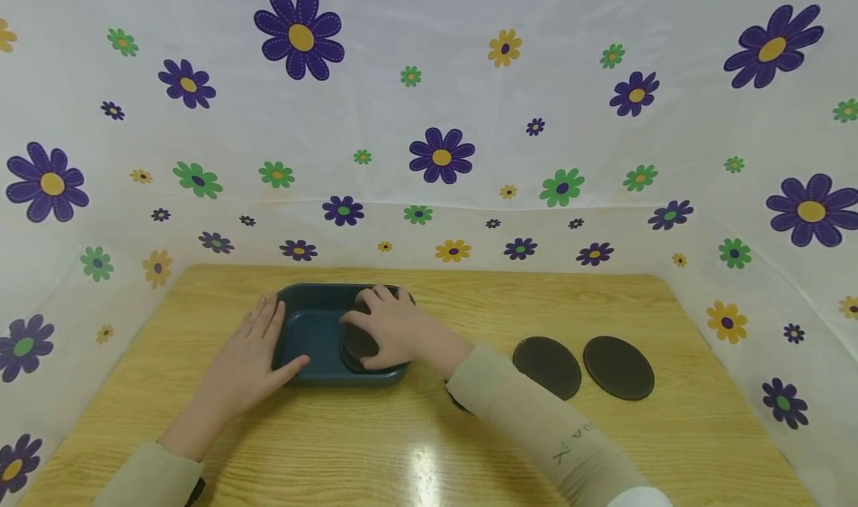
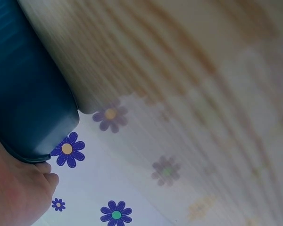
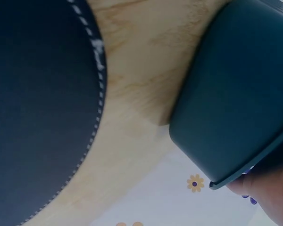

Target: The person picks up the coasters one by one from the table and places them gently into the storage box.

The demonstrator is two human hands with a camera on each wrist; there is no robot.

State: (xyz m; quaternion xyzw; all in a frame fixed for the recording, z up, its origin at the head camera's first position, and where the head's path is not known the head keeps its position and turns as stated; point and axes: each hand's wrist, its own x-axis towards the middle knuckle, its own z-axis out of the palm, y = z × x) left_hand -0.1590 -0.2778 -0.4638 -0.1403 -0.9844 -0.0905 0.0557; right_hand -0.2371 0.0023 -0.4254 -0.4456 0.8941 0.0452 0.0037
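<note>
The right hand [image 1: 392, 332] held a black disc [image 1: 357, 342] inside the tray [image 1: 310, 336] the left hand [image 1: 244, 362] loosely touched; only the right wrist view showed stitches [image 3: 102, 80] on a mat [image 3: 40, 117]

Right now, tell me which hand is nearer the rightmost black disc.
Right hand: left of the disc, at the right end of the tray. The left hand is farther left, at the left end.

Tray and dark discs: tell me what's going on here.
A person is handling a dark disc with the right hand, the fingers around it inside the tray, at its right end. The left hand rests against the tray's left end. Two more discs lie apart on the table, right of the tray, one partly behind the right sleeve.
</note>
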